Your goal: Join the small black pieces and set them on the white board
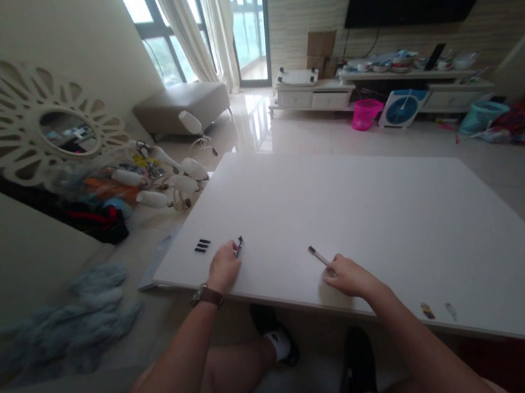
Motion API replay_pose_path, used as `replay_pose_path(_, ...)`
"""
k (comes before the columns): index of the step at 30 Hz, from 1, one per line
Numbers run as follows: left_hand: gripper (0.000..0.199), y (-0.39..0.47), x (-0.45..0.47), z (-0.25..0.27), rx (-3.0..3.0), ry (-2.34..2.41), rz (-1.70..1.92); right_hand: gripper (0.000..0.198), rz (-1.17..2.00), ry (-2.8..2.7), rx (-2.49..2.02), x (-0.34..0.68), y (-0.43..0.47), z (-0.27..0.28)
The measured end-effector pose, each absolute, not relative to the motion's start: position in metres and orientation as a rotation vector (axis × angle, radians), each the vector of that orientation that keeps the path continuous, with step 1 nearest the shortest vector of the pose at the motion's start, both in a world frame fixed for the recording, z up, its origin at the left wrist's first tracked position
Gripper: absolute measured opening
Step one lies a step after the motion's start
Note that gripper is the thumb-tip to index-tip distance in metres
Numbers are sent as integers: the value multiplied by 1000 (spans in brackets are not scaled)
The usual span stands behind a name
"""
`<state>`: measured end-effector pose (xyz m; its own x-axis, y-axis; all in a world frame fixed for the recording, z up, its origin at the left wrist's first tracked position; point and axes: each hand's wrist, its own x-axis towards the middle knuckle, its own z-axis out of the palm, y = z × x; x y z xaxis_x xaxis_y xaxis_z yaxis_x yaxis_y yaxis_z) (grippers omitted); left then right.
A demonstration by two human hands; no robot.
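- Far left on the board (346, 209), well apart from both hands, three small black pieces (202, 245) lie in a row near the edge; none is touched.
- The left hand (223, 268) rests on the board near its front edge, watch (206, 295) on the wrist, forearm running up from the lower left. Its fingers are curled around a small dark tool (239, 246), whose tip sticks out past the knuckles toward the upper right. Whether the tip touches the surface cannot be told.
- The right hand (350, 276) lies further right, also near the front edge, forearm coming in from the lower right. Its fingers pinch a thin stick (318, 256) low down; the dark-tipped end points up and to the left, toward the other hand.
- Step in hand, as I judge it: both hands have their items gripped and are poised over the bare panel, between picking up and using. The two items are apart, not joined.
- A next move would call for bringing the tool and stick together or down to a spot on the board, with the wrists steady.
- Right of the hands, two small marks (428, 311) sit by the front edge; what they are cannot be told.
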<state>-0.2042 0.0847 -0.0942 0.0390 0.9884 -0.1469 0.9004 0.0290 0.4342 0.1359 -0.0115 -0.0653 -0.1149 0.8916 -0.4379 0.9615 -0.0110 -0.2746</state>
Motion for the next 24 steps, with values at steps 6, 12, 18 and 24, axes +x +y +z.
replay_pose_path(6,28,90,-216,-93,1834,1970,299,29,-839,2135,1980,131,-12,-61)
replay_pose_path(12,34,95,-228,-93,1864,2081,308,29,-833,2131,1961,129,-13,-60)
replay_pose_path(18,30,94,-224,-90,1955,2065,349,24,-846,2106,1993,133,-13,-68)
replay_pose_path(24,13,69,-164,-75,1942,1690,559,18,-847,2128,1983,125,-15,-79)
